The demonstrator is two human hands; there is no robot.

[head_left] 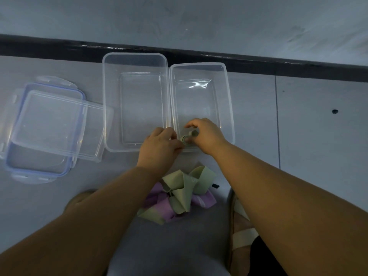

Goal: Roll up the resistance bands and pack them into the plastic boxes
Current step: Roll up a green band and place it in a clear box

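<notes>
head view: left hand and right hand pinch a rolled band over the right box; lids lie left.

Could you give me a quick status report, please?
Left hand and right hand grip rolled green band at right box near end. Loose bands piled nearby. Nothing blocking.

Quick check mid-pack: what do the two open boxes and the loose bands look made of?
Left box and right box: clear, glossy rigid plastic by the look; the floor shows through and the right one catches glare. Loose bands: thin, matte rubber or latex, probably; the green and purple strips fold and curl limply.
</notes>
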